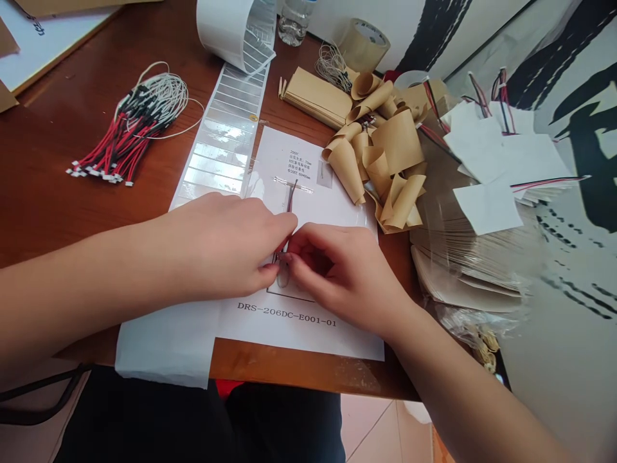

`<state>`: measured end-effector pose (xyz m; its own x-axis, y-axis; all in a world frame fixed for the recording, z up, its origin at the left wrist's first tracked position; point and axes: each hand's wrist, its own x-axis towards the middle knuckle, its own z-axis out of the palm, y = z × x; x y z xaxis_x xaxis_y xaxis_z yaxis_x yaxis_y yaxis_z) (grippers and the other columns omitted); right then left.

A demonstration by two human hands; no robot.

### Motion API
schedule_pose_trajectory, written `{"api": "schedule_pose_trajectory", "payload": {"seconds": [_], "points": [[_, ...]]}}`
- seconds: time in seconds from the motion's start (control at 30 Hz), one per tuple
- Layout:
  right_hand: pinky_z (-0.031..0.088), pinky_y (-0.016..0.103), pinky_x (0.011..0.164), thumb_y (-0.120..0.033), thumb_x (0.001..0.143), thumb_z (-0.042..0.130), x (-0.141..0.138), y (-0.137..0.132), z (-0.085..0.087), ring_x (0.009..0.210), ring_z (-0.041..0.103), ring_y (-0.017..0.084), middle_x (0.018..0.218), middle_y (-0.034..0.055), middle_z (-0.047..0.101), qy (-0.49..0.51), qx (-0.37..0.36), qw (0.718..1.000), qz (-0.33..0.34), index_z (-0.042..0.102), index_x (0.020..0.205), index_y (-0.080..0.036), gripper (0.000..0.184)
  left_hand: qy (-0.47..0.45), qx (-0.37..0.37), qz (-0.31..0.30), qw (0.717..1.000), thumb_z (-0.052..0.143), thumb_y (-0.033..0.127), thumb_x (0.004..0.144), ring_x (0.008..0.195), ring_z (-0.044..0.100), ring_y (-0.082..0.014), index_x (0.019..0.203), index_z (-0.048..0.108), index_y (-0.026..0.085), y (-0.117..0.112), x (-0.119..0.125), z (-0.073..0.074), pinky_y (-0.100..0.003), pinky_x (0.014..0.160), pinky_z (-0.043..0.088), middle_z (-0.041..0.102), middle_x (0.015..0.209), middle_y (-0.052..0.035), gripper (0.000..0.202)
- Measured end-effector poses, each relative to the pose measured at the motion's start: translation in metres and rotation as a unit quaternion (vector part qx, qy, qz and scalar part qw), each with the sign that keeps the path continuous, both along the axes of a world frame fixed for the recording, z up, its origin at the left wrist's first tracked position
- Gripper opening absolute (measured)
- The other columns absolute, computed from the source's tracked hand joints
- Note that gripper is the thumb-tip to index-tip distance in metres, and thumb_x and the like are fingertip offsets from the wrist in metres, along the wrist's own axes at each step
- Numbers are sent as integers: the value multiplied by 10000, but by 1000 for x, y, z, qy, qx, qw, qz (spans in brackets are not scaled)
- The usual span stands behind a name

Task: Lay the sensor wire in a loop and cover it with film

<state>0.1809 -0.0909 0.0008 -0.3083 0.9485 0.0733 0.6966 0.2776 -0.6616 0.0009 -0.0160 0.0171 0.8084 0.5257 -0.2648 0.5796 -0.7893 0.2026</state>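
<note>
A small wire lead [290,200] lies over a printed paper sheet [308,341], its dark strands running up from between my fingers and a thin pale loop showing below them. My left hand [226,247] comes in from the left, thumb and fingers closed on this lead. From the right, my right hand [344,267] pinches it at nearly the same spot, fingertips almost touching the left ones. The exact part between the fingertips is mostly hidden. A strip of silver labels [212,164] runs under my left hand and wrist.
A bundle of red, black and white wires [139,122] lies left. The label roll [224,32], a bottle [294,22] and a tape roll [364,45] stand behind. Curled brown papers [398,148], a wrapped paper stack [467,257] and white cards with wires [515,157] crowd the right.
</note>
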Motion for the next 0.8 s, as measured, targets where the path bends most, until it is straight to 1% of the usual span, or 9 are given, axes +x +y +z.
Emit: {"api": "schedule_pose_trajectory", "payload": {"seconds": [0.13,0.33,0.43,0.53,0.67,0.8], "points": [[368,241,555,-126,819,580,-1,0,-1,528,432,94,602,-51,544,15,-7,1000,-9,557,753,-207,108,5,-3,6,1000,478,413,880,582,625,-239,1099,646,257,0,0,0,-340,531,329,712,760,-62,317],[389,230,537,-172,874,595,-3,-1,-2,575,489,96,658,-30,601,62,-77,994,-54,633,800,-186,84,-2,2,21,1000,495,419,866,591,639,-270,1111,614,253,-1,1,0,-333,517,298,677,707,-52,319],[392,231,530,-196,897,607,-4,-1,-2,577,486,95,662,-28,596,74,-94,991,-68,656,821,-179,92,7,3,26,1000,481,415,865,625,656,-277,1132,611,254,-2,2,1,-332,526,306,683,719,-55,337],[389,235,518,-210,887,628,-4,0,-2,587,490,102,678,-22,599,90,-113,986,-81,661,823,-182,77,5,4,26,1000,475,417,863,637,661,-293,1133,609,256,-2,2,1,-337,526,310,679,717,-59,342],[368,232,475,-229,873,648,-5,0,-2,564,494,103,675,-20,589,124,-153,975,-108,658,819,-188,68,9,4,30,999,484,429,859,661,669,-312,1139,614,257,-2,2,1,-345,544,335,677,717,-64,354],[323,218,375,-206,815,698,-6,1,-1,438,461,66,679,-42,581,183,-210,949,-146,645,800,-185,58,17,-4,34,999,495,427,847,687,675,-305,1164,625,258,-2,4,1,-353,594,395,693,737,-69,382]]}}
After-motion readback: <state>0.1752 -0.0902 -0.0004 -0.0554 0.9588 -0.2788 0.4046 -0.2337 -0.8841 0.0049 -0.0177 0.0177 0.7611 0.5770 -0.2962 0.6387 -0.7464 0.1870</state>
